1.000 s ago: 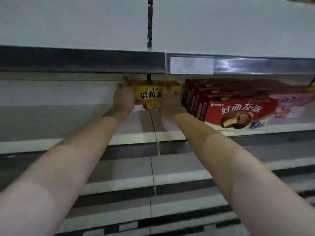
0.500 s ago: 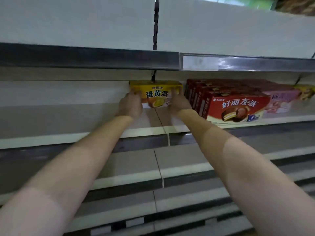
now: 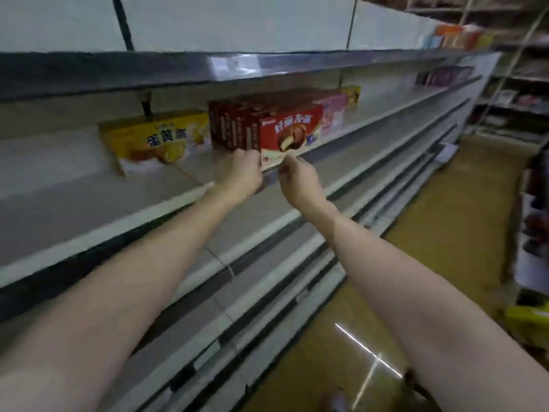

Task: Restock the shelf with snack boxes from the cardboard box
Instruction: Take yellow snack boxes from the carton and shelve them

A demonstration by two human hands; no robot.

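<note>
A yellow snack box (image 3: 154, 138) stands alone on the middle shelf (image 3: 74, 203), with no hand on it. To its right is a row of red snack boxes (image 3: 237, 123). My left hand (image 3: 243, 172) grips the lower left corner of the front red box (image 3: 292, 129). My right hand (image 3: 298, 181) pinches that box's bottom edge just right of my left hand. Motion blur softens the fingers. The cardboard box is out of view.
Behind the red row stand a pink box (image 3: 332, 114) and another yellow box (image 3: 352, 95). An upper shelf edge (image 3: 178, 69) overhangs the hands. Lower shelves (image 3: 267, 278) run down to a tan floor (image 3: 445, 218). A yellow-green package (image 3: 528, 322) lies at the right.
Both hands let go of the yellow box, which stays on the shelf, and moved right to the front red box. The view swung right along the aisle.
</note>
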